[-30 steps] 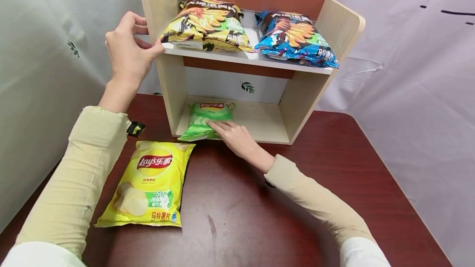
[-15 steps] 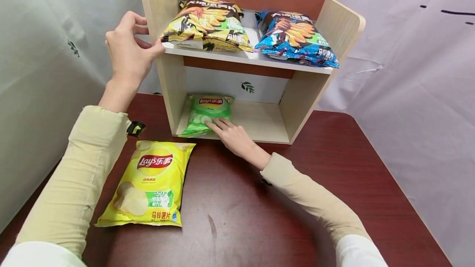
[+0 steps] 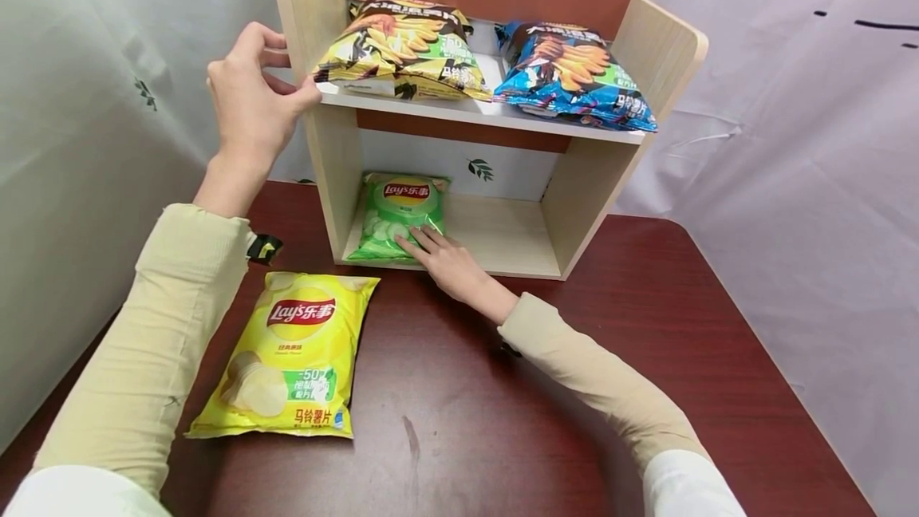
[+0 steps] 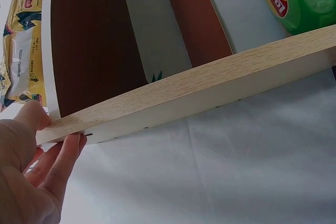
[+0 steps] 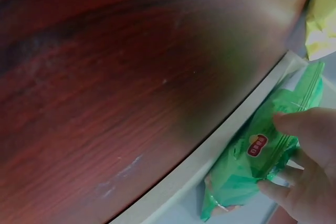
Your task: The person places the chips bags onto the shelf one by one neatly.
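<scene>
In the head view my left hand point(image 3: 254, 98) grips the left side panel of a two-tier wooden shelf point(image 3: 323, 158), thumb at its front edge and fingers on the outer face; the left wrist view has the thumb and fingers point(image 4: 68, 156) on either side of the panel. On the lower tier, toward the left, a green Lay's potato chip bag point(image 3: 405, 191) leans back with its label facing out. My right hand point(image 3: 454, 268) lies against its lower front, fingers extended. The right wrist view shows the thumb point(image 5: 296, 123) and fingers spread across the green bag point(image 5: 252, 166).
A yellow Lay's chip bag point(image 3: 297, 357) lies on the dark red table point(image 3: 502, 421) at front left. Upper tier: a yellow-and-black chip bag point(image 3: 402, 50) on the left, a blue chip bag point(image 3: 574, 74) on the right. White curtains point(image 3: 797, 142) stand around.
My right hand has moved slightly back and left, shifting the green bag deeper into the lower tier; its top has risen and its label shows more. The left hand has stayed on the panel.
</scene>
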Demonstrator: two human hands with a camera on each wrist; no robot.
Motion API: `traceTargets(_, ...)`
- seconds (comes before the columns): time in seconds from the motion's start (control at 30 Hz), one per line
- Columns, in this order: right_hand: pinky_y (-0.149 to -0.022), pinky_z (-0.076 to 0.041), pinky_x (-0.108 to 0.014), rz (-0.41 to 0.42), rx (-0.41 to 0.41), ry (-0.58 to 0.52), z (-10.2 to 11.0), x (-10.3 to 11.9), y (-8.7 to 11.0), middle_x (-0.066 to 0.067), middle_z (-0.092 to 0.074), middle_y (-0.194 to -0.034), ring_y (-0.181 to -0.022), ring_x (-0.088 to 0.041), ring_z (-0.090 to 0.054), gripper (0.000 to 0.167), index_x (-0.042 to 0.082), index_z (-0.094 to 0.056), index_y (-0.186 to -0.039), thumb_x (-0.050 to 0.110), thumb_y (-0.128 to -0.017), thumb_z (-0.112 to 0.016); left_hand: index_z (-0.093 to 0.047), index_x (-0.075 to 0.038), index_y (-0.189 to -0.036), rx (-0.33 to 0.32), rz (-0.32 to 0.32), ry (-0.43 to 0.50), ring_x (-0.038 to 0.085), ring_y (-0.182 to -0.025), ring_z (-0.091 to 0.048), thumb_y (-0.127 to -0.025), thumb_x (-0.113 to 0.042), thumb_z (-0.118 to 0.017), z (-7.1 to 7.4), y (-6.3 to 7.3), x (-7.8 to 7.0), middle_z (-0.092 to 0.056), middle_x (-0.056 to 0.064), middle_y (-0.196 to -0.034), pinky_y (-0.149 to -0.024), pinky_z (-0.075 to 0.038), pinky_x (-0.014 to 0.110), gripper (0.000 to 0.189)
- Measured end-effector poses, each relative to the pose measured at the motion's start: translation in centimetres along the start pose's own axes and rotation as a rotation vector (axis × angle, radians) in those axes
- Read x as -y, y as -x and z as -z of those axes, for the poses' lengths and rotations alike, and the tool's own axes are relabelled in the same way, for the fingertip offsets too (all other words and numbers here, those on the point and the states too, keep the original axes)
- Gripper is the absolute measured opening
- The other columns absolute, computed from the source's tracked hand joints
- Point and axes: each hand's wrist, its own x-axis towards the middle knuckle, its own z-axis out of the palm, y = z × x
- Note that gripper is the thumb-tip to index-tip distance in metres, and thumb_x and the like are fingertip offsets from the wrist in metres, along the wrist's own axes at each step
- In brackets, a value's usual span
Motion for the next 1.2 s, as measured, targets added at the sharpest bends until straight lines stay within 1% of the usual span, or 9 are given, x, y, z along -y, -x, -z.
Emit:
traceTargets(0.07, -0.105, -0.046, -0.038, 0.001, 0.03, -0.015, 0.0, 0.0, -0.1, -0.013, -0.034, -0.154, -0.142, -0.029, -0.034, 0.065, 0.018, -0.024, -0.153, 0.016, -0.096, -0.056, -0.06, -0.014, -0.115, 0.002, -0.001, 0.0, -0.018, -0.061, -0.046, -0.082, -0.029, -0.064, 0.0, 0.0, 0.0, -0.071, 0.003, -0.117, -0.076, -0.054, 0.015, 0.036)
traceTargets(0.2, -0.117, -0.029, -0.043, 0.001, 0.134, -0.036, -0.2, 0.2, -0.3, -0.017, -0.017, -0.16, -0.147, -0.032, -0.019, 0.078, 0.019, -0.01, -0.155, 0.037, -0.095, -0.056, -0.06, -0.014, -0.116, 0.012, 0.003, -0.007, -0.016, -0.063, -0.047, -0.083, -0.03, -0.064, 0.0, -0.1, -0.1, -0.07, 0.002, -0.118, -0.077, -0.055, 0.016, 0.037)
traceTargets(0.37, -0.12, -0.019, -0.051, -0.018, 0.203, -0.065, -0.4, 0.3, -0.4, -0.018, -0.001, -0.162, -0.15, -0.032, -0.003, 0.076, 0.022, -0.005, -0.156, 0.045, -0.097, -0.048, -0.06, -0.014, -0.116, 0.014, 0.002, -0.005, -0.016, -0.063, -0.047, -0.083, -0.03, -0.065, 0.0, -0.1, -0.1, -0.07, 0.003, -0.118, -0.078, -0.055, 0.018, 0.037)
traceTargets(0.53, -0.117, -0.009, -0.063, -0.044, 0.242, -0.05, -0.2, 0.4, -0.7, -0.015, 0.005, -0.162, -0.15, -0.031, 0.006, 0.073, 0.026, -0.004, -0.155, 0.05, -0.098, -0.043, -0.06, -0.014, -0.115, 0.007, 0.001, 0.005, -0.017, -0.062, -0.047, -0.082, -0.029, -0.066, 0.0, -0.2, -0.2, -0.071, 0.003, -0.116, -0.077, -0.055, 0.017, 0.037)
traceTargets(0.7, -0.116, -0.003, -0.065, -0.071, 0.231, -0.05, 0.1, 0.6, -0.9, -0.012, 0.006, -0.163, -0.15, -0.031, 0.009, 0.071, 0.029, -0.005, -0.155, 0.051, -0.098, -0.04, -0.061, -0.014, -0.113, 0.002, 0.007, 0.015, -0.018, -0.061, -0.047, -0.081, -0.029, -0.066, 0.1, -0.2, -0.1, -0.071, 0.003, -0.115, -0.076, -0.055, 0.015, 0.036)
traceTargets(0.87, -0.115, -0.001, -0.066, -0.081, 0.219, -0.056, 0.1, 0.9, -0.8, -0.01, 0.007, -0.163, -0.149, -0.03, 0.01, 0.072, 0.028, -0.005, -0.155, 0.053, -0.098, -0.04, -0.061, -0.014, -0.111, 0.003, 0.007, 0.029, -0.017, -0.06, -0.048, -0.081, -0.028, -0.066, 0.1, -0.1, -0.1, -0.072, 0.003, -0.114, -0.069, -0.052, 0.01, 0.034)
traceTargets(0.93, -0.115, -0.001, -0.066, -0.088, 0.207, -0.058, 0.1, 1.2, -0.7, -0.009, 0.006, -0.163, -0.15, -0.03, 0.01, 0.071, 0.028, -0.005, -0.155, 0.052, -0.098, -0.04, -0.061, -0.014, -0.111, 0.004, 0.007, 0.031, -0.017, -0.06, -0.048, -0.081, -0.028, -0.066, 0.2, -0.1, -0.1, -0.072, 0.004, -0.114, -0.069, -0.052, 0.01, 0.034)
traceTargets(1.03, -0.116, -0.002, -0.066, -0.084, 0.175, -0.04, 0.4, 1.8, -0.5, -0.009, 0.001, -0.163, -0.15, -0.031, 0.008, 0.07, 0.026, -0.009, -0.155, 0.051, -0.098, -0.04, -0.061, -0.013, -0.111, 0.003, 0.009, 0.034, -0.017, -0.06, -0.048, -0.081, -0.028, -0.066, 0.2, 0.0, 0.0, -0.072, 0.004, -0.114, -0.069, -0.052, 0.01, 0.034)
traceTargets(1.2, -0.116, -0.007, -0.065, -0.041, 0.108, -0.006, 1.5, 3.7, -0.1, -0.009, -0.012, -0.162, -0.15, -0.031, -0.001, 0.067, 0.02, -0.019, -0.154, 0.048, -0.098, -0.043, -0.061, -0.013, -0.111, -0.002, 0.007, 0.03, -0.018, -0.06, -0.047, -0.081, -0.028, -0.066, 0.2, 0.0, 0.0, -0.072, 0.004, -0.114, -0.071, -0.053, 0.012, 0.034)
